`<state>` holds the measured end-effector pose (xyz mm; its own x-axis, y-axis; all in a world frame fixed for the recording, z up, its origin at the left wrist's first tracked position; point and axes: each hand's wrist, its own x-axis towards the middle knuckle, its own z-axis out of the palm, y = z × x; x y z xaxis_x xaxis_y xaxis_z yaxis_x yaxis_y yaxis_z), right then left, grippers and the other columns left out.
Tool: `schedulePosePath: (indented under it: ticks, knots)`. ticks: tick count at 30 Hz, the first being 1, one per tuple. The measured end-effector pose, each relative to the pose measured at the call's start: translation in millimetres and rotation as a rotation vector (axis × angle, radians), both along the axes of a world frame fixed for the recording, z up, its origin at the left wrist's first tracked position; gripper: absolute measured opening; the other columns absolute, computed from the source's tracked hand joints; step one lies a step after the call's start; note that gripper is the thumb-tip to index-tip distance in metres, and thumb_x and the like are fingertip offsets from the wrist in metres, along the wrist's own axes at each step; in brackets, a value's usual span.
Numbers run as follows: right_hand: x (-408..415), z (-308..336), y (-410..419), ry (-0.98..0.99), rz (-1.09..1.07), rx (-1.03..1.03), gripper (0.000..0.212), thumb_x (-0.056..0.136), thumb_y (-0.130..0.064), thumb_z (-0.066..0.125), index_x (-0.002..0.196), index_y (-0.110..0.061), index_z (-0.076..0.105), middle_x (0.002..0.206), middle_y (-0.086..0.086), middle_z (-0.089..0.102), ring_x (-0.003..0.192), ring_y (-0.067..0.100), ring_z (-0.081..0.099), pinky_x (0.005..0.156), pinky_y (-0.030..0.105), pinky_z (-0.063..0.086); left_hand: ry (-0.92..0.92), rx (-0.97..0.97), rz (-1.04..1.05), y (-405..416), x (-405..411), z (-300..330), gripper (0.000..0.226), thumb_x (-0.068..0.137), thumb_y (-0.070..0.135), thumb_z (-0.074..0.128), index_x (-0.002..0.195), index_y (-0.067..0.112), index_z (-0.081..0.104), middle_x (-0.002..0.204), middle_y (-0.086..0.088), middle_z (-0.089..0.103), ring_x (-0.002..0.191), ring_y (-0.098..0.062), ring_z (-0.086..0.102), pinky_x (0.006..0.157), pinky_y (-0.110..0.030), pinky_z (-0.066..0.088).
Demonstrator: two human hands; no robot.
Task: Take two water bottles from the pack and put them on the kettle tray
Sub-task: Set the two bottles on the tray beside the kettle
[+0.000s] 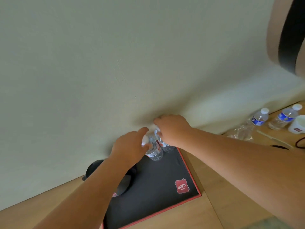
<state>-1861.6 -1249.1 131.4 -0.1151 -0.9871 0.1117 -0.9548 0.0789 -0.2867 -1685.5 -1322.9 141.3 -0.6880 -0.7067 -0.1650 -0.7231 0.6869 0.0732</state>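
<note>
My left hand [132, 144] and right hand [171, 129] each grip the top of a bottle [154, 150], both standing at the tray's [165, 176] far corner. I should release straight upward so neither tips.

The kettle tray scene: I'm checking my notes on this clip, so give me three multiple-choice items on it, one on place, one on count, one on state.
1. Where do the two red-labelled bottles stand?
A. tray's far corner
B. on the kettle
C. tray's near edge

2. How many blue-labelled bottles stand at right?
A. one
B. two
C. four

3. What is the right hand doing?
A. resting flat on the desk
B. gripping a bottle top
C. lifting the kettle

Key: 1 A, both bottles stand at the far corner of the tray. 2 B, two. 3 B, right hand fingers close over the top.
</note>
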Motion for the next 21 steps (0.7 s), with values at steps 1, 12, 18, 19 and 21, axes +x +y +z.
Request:
schedulePosePath:
  ticks: [1, 12, 18, 19, 21]
  knots:
    - [0.5, 0.2, 0.8, 0.004, -0.012, -0.008, 0.020, 0.093, -0.031, 0.065, 0.109, -0.019, 0.066, 0.101, 0.002, 0.073, 0.089, 0.029, 0.072, 0.066, 0.030, 0.035, -0.021, -0.029, -0.027, -1.1, 1.8, 3.5, 0.051, 0.093, 0.046, 0.059, 0.142, 0.045, 0.044, 0.113, 0.006, 0.071, 0.104, -0.022, 0.069, 0.077, -0.030, 0.046]
    - [-3.3, 4.3, 1.2, -0.038, -0.014, 0.078, 0.029, 0.099, -0.026, 0.062, 0.121, -0.007, 0.062, 0.101, 0.012, 0.075, 0.090, 0.034, 0.072, 0.064, 0.031, 0.038, -0.102, -0.004, -0.146, -15.7, 1.8, 7.6, 0.028, 0.101, 0.039, 0.057, 0.128, 0.032, 0.054, 0.104, 0.004, 0.067, 0.099, -0.025, 0.066, 0.078, -0.032, 0.048]
    - [-5.7, 29.5, -7.9, 0.007, 0.107, 0.299, 0.011, 0.095, -0.006, 0.060, 0.104, -0.007, 0.067, 0.093, 0.007, 0.069, 0.089, 0.032, 0.066, 0.066, 0.030, 0.042, 0.092, -0.022, 0.100, -21.8, -3.7, -8.4, 0.027, 0.090, 0.045, 0.064, 0.078, 0.026, 0.048, 0.074, 0.007, 0.051, 0.073, -0.024, 0.054, 0.065, -0.029, 0.038]
    - [-5.5, 33.0, -9.4, 0.009, 0.125, 0.324, 0.011, 0.095, -0.004, 0.060, 0.086, -0.009, 0.063, 0.079, 0.003, 0.060, 0.082, 0.030, 0.060, 0.061, 0.030, 0.039, 0.091, -0.027, 0.138, -23.2, -6.9, -9.2, 0.030, 0.089, 0.043, 0.065, 0.073, 0.026, 0.046, 0.070, 0.009, 0.047, 0.072, -0.025, 0.056, 0.064, -0.029, 0.038]
    - [-5.1, 40.2, -12.8, 0.041, 0.177, 0.352, 0.039, 0.094, -0.003, 0.059, 0.062, -0.016, 0.040, 0.064, -0.002, 0.042, 0.076, 0.027, 0.050, 0.057, 0.030, 0.034, 0.047, -0.045, 0.185, -27.4, -14.2, -9.9, 0.035, 0.088, 0.037, 0.063, 0.063, 0.027, 0.040, 0.064, 0.011, 0.042, 0.072, -0.026, 0.060, 0.064, -0.028, 0.040]
